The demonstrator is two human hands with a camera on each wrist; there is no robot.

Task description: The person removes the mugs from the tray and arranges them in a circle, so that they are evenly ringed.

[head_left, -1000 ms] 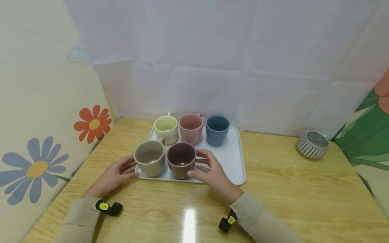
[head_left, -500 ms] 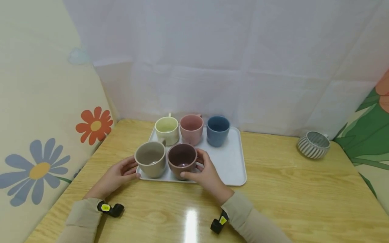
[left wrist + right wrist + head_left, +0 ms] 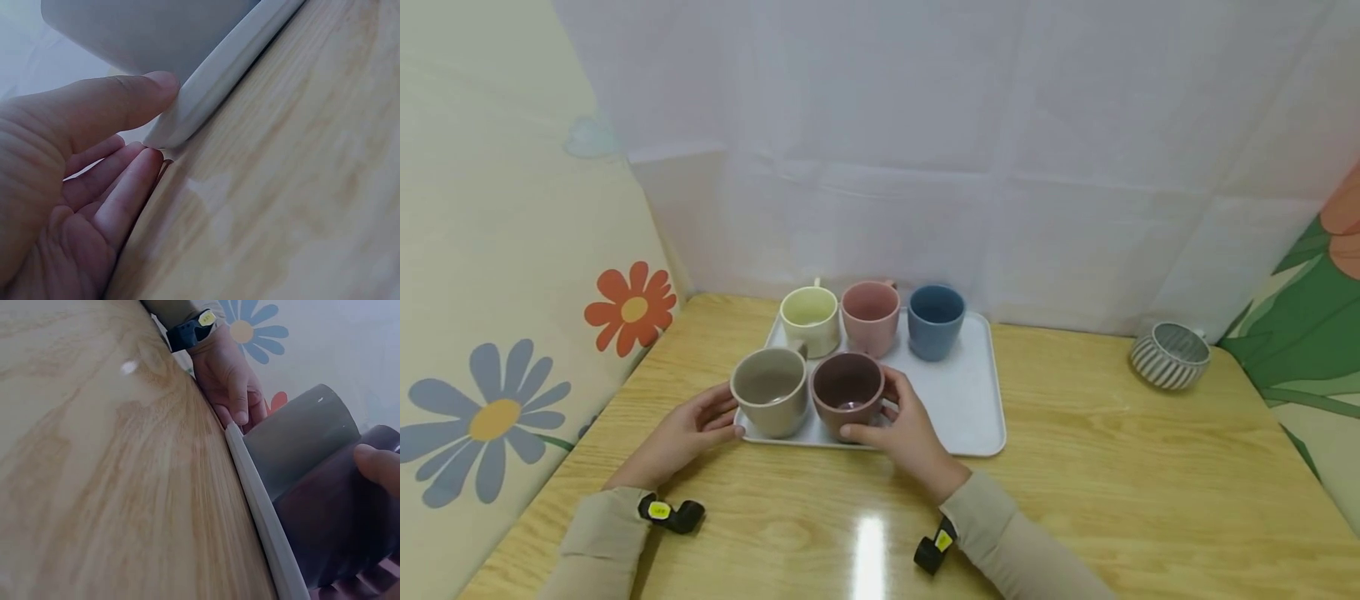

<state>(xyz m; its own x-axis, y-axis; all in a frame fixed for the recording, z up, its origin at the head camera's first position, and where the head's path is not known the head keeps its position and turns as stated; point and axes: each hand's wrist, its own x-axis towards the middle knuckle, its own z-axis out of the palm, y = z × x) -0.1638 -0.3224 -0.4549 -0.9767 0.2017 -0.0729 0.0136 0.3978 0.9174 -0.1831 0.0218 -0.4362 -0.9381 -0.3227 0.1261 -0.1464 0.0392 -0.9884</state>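
Observation:
A white tray (image 3: 962,400) bears several mugs. My left hand (image 3: 688,429) holds the tray's near left corner; in the left wrist view the thumb (image 3: 134,100) lies on the rim and fingertips are at its edge. The greige mug (image 3: 770,396) stands right beside that hand. Around the right side of the dark brown mug (image 3: 847,396), my right hand (image 3: 910,429) curls its fingers, with the thumb on the near side. This mug stands upright close to the greige one. The right wrist view shows the brown mug (image 3: 337,512) close above the tray rim (image 3: 262,506).
Along the tray's back stand a pale yellow mug (image 3: 810,321), a pink mug (image 3: 871,318) and a blue mug (image 3: 936,322). A striped grey-white cup (image 3: 1170,357) sits at the table's far right. A white cloth (image 3: 880,150) hangs behind the wooden table (image 3: 1112,483).
My right hand has moved slightly left and closed further around the brown mug, its thumb sliding across the front. The left hand and the mugs stay almost in place.

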